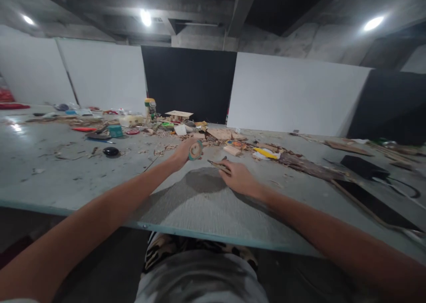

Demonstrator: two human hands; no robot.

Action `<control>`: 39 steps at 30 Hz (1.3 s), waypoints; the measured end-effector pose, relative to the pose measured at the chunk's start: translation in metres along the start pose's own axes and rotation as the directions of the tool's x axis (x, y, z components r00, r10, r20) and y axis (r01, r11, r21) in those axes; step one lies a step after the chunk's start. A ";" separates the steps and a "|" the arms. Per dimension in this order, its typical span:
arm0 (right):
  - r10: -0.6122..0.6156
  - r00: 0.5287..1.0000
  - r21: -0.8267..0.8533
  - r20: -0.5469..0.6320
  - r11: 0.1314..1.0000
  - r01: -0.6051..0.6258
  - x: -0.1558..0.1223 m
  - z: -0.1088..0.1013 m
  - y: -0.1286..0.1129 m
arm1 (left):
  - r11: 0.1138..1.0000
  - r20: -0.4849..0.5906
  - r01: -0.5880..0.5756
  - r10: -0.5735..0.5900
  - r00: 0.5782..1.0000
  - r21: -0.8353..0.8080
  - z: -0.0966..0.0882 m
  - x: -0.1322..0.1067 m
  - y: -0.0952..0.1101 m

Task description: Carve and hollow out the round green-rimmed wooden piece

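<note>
My left hand (pixel 182 154) is closed around a round piece with a teal rim and tan face (pixel 196 150), held up above the worktable (pixel 159 192). Just to the right, the fingers of my right hand (pixel 240 178) pinch a thin tan stick with a dark tip, pencil-like (pixel 219 166). The tip points left toward the round piece, with a small gap between them. Blur hides the finer detail of both held things. Beyond my hands lies a small pale wood block (pixel 232 150).
Wood shavings and scraps (pixel 219 134) litter the back. A yellow-handled tool (pixel 266 153) lies beside a long bark strip (pixel 306 165). At right are a dark flat tablet-like object (pixel 376 205) and a cable. A black mouse-shaped object (pixel 111 151) and teal box (pixel 115 131) sit left.
</note>
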State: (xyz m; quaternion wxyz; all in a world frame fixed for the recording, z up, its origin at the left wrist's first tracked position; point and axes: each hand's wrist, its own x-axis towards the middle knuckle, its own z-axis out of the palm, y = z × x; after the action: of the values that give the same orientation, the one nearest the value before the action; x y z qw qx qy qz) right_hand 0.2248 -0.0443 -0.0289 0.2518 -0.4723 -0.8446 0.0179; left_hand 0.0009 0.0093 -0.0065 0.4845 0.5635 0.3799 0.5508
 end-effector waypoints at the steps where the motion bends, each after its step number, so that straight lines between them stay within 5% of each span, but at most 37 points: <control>1: -0.015 1.000 -0.012 0.016 1.000 0.015 0.003 0.000 0.008 | 1.000 0.026 0.022 -0.022 0.999 -0.009 -0.003 0.002 0.006; 6: 0.074 0.997 -0.051 -0.035 0.996 -0.075 0.002 -0.002 0.048 | 0.999 0.124 0.037 -0.037 0.992 -0.002 -0.006 0.017 0.018; 9: 0.072 0.994 0.000 -0.078 0.997 -0.072 -0.008 -0.004 0.054 | 0.978 0.211 0.195 -0.177 0.961 -0.070 -0.003 0.023 0.006; 11: 0.072 0.996 0.079 -0.060 0.995 -0.067 -0.011 -0.007 0.050 | 0.920 0.303 0.368 -0.316 0.899 -0.133 -0.005 0.022 -0.004; 14: 0.165 0.983 0.197 -0.079 0.969 -0.147 -0.012 -0.011 0.040 | 0.819 0.277 0.519 -0.454 0.847 -0.245 -0.017 0.015 -0.010; 19: 0.253 0.964 0.348 -0.076 0.913 -0.213 -0.008 -0.022 0.032 | 0.625 0.491 0.754 -0.602 0.629 -0.200 -0.031 0.008 -0.004; 24: 0.286 0.958 0.373 0.006 0.888 -0.267 -0.008 -0.025 0.041 | 0.598 0.459 0.730 -0.573 0.679 -0.331 -0.035 0.013 -0.008; 28: 0.148 0.989 0.355 0.015 0.924 -0.144 -0.009 -0.027 0.044 | 0.453 0.473 0.798 -0.643 0.602 -0.398 -0.036 0.014 -0.011; 31: 0.154 0.985 0.360 0.078 0.917 -0.172 -0.011 -0.030 0.043 | 0.432 0.481 0.817 -0.662 0.575 -0.381 -0.034 0.015 -0.009; 34: 0.200 0.975 0.355 0.094 0.908 -0.221 -0.015 -0.030 0.044 | 0.470 0.442 0.794 -0.661 0.606 -0.385 -0.030 0.016 -0.008; 39: 0.140 0.989 0.515 0.057 0.844 -0.149 -0.015 -0.025 0.048 | 0.733 0.363 0.624 -0.522 0.772 -0.271 -0.022 0.012 -0.010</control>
State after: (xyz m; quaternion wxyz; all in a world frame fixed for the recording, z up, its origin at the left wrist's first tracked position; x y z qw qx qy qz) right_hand 0.2803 -0.0348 -0.0260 0.3602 -0.4492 -0.7727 0.2670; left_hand -0.0186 0.0265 -0.0144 0.7759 0.3812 0.3557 0.3551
